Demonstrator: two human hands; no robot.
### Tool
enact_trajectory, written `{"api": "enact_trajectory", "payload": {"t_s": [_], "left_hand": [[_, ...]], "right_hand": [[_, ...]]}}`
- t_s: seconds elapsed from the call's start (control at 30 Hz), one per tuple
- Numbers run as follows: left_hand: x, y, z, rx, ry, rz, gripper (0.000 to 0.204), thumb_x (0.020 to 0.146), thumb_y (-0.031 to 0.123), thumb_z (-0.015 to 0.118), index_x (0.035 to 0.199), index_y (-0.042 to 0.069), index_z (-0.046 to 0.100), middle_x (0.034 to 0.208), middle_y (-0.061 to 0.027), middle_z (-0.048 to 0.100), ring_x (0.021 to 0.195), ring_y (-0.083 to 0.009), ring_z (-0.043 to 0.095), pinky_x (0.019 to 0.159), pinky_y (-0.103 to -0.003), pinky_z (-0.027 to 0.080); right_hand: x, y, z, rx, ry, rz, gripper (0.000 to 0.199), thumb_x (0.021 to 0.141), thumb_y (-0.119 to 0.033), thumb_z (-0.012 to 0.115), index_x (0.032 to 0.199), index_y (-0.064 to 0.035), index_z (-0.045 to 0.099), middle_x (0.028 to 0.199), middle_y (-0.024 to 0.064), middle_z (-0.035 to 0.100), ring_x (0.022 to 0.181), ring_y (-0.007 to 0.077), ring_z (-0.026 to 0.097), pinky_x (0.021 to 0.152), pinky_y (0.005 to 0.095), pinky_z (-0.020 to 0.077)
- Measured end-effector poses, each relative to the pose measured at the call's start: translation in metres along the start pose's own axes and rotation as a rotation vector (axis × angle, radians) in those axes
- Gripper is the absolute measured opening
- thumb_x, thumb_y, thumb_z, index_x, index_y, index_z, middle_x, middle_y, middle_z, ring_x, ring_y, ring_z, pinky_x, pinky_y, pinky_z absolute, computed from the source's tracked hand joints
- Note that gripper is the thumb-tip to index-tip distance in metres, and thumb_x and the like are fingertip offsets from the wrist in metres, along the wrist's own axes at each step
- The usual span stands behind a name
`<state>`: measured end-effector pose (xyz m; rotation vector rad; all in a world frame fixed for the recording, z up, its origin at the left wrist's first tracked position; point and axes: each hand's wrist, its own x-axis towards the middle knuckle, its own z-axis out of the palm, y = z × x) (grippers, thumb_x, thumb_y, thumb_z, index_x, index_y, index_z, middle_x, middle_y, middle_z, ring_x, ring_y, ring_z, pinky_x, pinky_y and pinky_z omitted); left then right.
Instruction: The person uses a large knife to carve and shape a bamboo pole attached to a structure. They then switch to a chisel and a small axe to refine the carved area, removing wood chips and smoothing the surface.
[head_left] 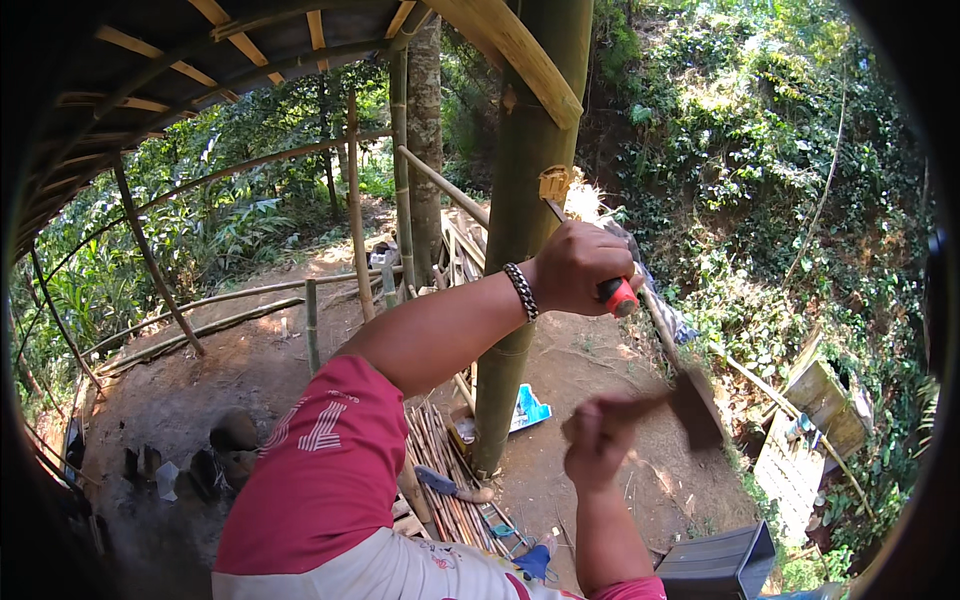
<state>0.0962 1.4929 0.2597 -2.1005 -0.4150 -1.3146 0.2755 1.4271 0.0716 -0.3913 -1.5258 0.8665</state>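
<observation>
My left hand [585, 270] is closed around a chisel with a red and black handle [620, 297]. Its thin metal blade [555, 209] points up to a pale, roughly square notch [553, 182] in a thick green bamboo post [515, 270]. Lower and to the right, my right hand [600, 437] grips what looks like a hatchet [697, 410], with a broad dark head and a wooden handle. Motion blurs both this hand and its tool. The hatchet head is apart from the chisel, below its handle end.
A pale beam [510, 60] meets the post near its top. Thin sticks [455, 500] lie by its foot, with a wooden-handled knife [452, 485] on them. A grey plastic piece [715, 560] is at the lower right. A planted slope [740, 200] rises behind.
</observation>
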Motion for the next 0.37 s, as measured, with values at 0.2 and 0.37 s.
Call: {"api": "enact_trajectory", "payload": {"t_s": [0.2, 0.37], "left_hand": [[-0.017, -0.003, -0.017, -0.001, -0.046, 0.009, 0.025, 0.071, 0.01, 0.075, 0.065, 0.011, 0.05, 0.056, -0.0046, 0.051, 0.047, -0.0244, 0.053, 0.044, -0.036, 0.041], [-0.014, -0.002, -0.006, -0.018, -0.034, 0.049, 0.025, 0.072, 0.012, 0.075, 0.066, 0.011, 0.051, 0.057, -0.0048, 0.052, 0.048, -0.025, 0.053, 0.045, -0.037, 0.042]], "right_hand": [[0.022, -0.075, -0.016, 0.458, 0.288, -0.482, 0.026, 0.092, -0.001, 0.052, 0.116, -0.008, 0.045, 0.081, 0.0059, 0.053, 0.065, 0.0139, 0.05, 0.061, 0.0268, 0.0491], [-0.011, 0.03, 0.006, -0.295, -0.134, -0.092, 0.017, 0.088, 0.001, 0.056, 0.104, -0.0067, 0.053, 0.075, 0.0017, 0.055, 0.06, 0.0091, 0.051, 0.05, 0.0249, 0.0412]]}}
